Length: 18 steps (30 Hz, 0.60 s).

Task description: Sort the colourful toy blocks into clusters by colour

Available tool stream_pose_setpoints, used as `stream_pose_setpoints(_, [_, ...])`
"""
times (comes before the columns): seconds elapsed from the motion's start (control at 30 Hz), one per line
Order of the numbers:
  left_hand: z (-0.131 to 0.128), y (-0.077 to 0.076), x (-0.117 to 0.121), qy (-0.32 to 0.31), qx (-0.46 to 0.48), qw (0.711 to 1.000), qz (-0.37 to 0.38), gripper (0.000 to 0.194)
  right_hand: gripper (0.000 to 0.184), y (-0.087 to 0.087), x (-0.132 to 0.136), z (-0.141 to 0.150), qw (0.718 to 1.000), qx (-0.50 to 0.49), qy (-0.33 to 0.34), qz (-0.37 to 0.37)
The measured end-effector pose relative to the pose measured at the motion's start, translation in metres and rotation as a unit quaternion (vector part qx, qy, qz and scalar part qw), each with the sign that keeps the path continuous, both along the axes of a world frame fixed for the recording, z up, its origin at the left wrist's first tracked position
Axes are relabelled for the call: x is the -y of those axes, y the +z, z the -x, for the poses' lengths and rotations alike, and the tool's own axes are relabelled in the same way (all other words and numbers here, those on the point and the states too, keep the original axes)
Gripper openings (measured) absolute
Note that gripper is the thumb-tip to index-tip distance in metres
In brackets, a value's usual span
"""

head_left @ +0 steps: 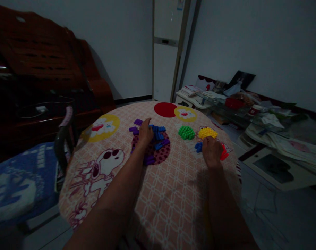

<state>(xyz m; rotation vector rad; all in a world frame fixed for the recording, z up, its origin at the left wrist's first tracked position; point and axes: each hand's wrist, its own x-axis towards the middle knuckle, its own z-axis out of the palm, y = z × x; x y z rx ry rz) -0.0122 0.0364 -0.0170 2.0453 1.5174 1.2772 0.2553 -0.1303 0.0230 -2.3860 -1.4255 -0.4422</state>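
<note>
My left hand (145, 133) is over the left part of the table, its fingers bent down at the edge of a group of blue plastic blocks (158, 133). Its fingertips are partly hidden, so any block in them cannot be made out. Purple blocks (134, 129) lie to its left, and more purple blocks (148, 159) are nearer to me. On the right, my right hand (212, 151) is closed, with its grip hidden from view. Around it are a small blue cluster (198, 147), a yellow pile (207, 132) and red pieces (223, 152). A green pile (186, 132) lies farther left.
A patterned cloth (168, 194) covers the round table. At left stand a chair with a blue seat (25, 184) and a wooden bench (43, 62). A cluttered low cabinet (267, 170) runs along the right wall. A tall white unit (165, 66) stands in the corner.
</note>
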Motion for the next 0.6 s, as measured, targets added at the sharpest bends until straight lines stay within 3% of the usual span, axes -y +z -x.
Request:
stream_pose_setpoints(0.13, [-0.006, -0.014, -0.002, -0.064, -0.151, 0.986, 0.04, 0.059, 0.034, -0.005, -0.002, 0.008, 0.997, -0.026, 0.04, -0.06])
stream_pose_setpoints(0.27, [-0.017, -0.016, 0.002, -0.055, -0.239, 0.967, 0.063, 0.053, 0.035, -0.009, -0.004, 0.021, 0.991, -0.037, 0.096, -0.088])
stream_pose_setpoints(0.37, [-0.016, -0.012, 0.002, -0.069, -0.228, 0.969, 0.058, 0.041, 0.036, -0.012, -0.005, 0.027, 0.987, -0.043, 0.131, -0.087])
stream_pose_setpoints(0.6, [0.009, 0.0, 0.001, -0.212, -0.128, 0.964, 0.097, 0.033, 0.034, -0.019, -0.008, 0.035, 0.98, -0.056, 0.176, -0.075])
